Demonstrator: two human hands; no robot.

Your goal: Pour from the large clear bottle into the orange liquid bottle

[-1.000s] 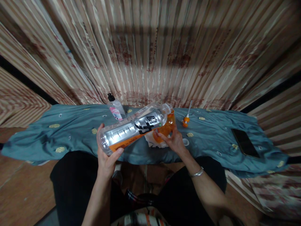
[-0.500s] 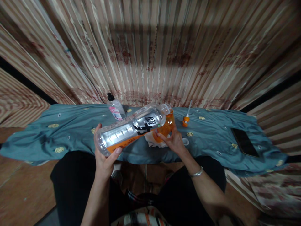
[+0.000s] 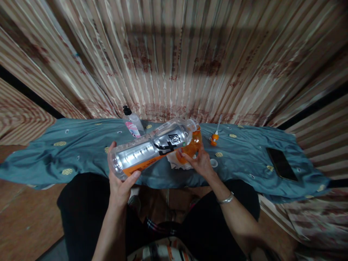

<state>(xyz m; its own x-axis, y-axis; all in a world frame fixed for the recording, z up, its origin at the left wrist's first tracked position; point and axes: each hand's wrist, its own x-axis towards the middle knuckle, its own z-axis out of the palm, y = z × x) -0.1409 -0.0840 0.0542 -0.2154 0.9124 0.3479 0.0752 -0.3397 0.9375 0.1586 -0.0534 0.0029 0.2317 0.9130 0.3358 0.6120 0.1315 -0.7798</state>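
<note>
A large clear bottle (image 3: 152,148) with a silver and orange label lies tilted in the air, its base gripped by my left hand (image 3: 121,183). Its open neck rests at the mouth of an orange translucent bottle (image 3: 192,145). My right hand (image 3: 200,161) is closed around that orange bottle, which stands over a crumpled white tissue (image 3: 174,159). Whether liquid is flowing between the two cannot be made out. To the right lies an orange pump top (image 3: 214,139) with a clear tube pointing up. A small white cap (image 3: 214,163) is beside my right wrist.
Behind the large bottle stands a clear bottle with a black top and pink label (image 3: 133,123). A dark phone (image 3: 281,164) lies at the right on the teal cloth (image 3: 87,145). A striped curtain (image 3: 168,58) hangs behind.
The view has shifted very slightly. Both hands keep nearly the same hold and pose.
</note>
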